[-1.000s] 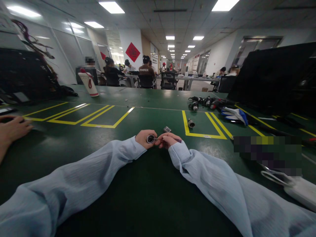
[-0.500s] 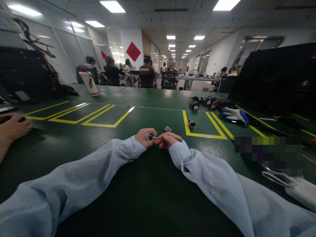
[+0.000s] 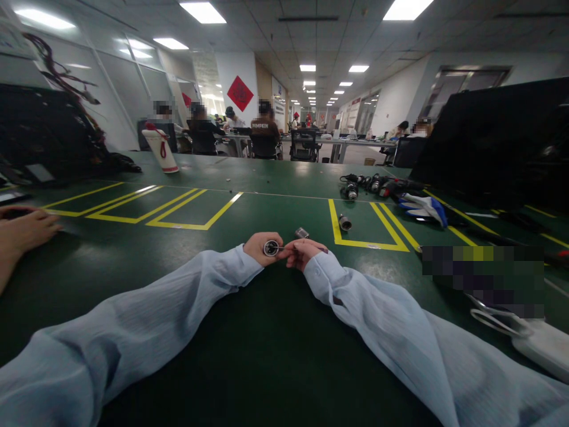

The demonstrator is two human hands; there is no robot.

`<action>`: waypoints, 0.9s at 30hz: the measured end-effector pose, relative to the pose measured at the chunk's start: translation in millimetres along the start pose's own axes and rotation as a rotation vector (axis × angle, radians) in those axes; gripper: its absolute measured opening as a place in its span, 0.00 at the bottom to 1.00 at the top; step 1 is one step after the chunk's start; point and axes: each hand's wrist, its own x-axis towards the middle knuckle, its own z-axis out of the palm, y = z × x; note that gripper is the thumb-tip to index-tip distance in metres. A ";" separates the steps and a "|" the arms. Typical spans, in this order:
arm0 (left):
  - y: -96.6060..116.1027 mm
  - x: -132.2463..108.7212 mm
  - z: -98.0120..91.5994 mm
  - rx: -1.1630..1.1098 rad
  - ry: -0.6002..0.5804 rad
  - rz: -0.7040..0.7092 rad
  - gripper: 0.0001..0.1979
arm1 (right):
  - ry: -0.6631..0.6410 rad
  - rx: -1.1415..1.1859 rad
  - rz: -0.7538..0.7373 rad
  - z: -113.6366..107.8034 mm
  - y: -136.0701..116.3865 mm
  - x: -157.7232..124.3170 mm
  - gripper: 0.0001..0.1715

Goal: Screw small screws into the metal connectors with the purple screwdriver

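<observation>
My left hand (image 3: 256,247) is closed around a round metal connector (image 3: 271,248), its open end with dark contacts facing me. A slim screwdriver (image 3: 281,248) is pinched in my right hand (image 3: 306,252); its thin shaft reaches the connector's face, and most of its handle is hidden by the fingers. Whether the tip sits in a screw is too small to tell. Just behind my right hand lies a small metal connector shell (image 3: 301,233). Another metal connector part (image 3: 345,223) rests inside a yellow taped outline to the right.
Cabled connectors (image 3: 352,190) and a blue-white glove (image 3: 424,209) lie at the back right. A white cup-like container (image 3: 161,151) stands back left. Another person's hand (image 3: 31,228) is at the left edge. Dark screens flank the green table (image 3: 213,367); a white device (image 3: 540,347) sits right.
My right hand has shifted and turned slightly, and less of the screwdriver's shaft and handle shows. My left hand keeps the connector in the same place.
</observation>
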 end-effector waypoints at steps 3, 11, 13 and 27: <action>-0.7 -0.5 0.3 0.006 0.009 0.001 0.10 | 0.009 -0.023 -0.014 0.7 0.8 -0.3 0.05; -9.4 0.5 2.6 0.135 -0.033 0.087 0.10 | 0.033 -0.072 0.012 -0.5 3.9 1.6 0.06; -10.3 0.7 2.6 0.121 -0.065 0.102 0.09 | 0.003 -0.035 0.047 -1.9 3.8 3.0 0.06; -10.4 -0.1 1.9 0.234 -0.011 0.021 0.05 | 0.102 -0.527 -0.284 9.0 -3.7 -11.9 0.09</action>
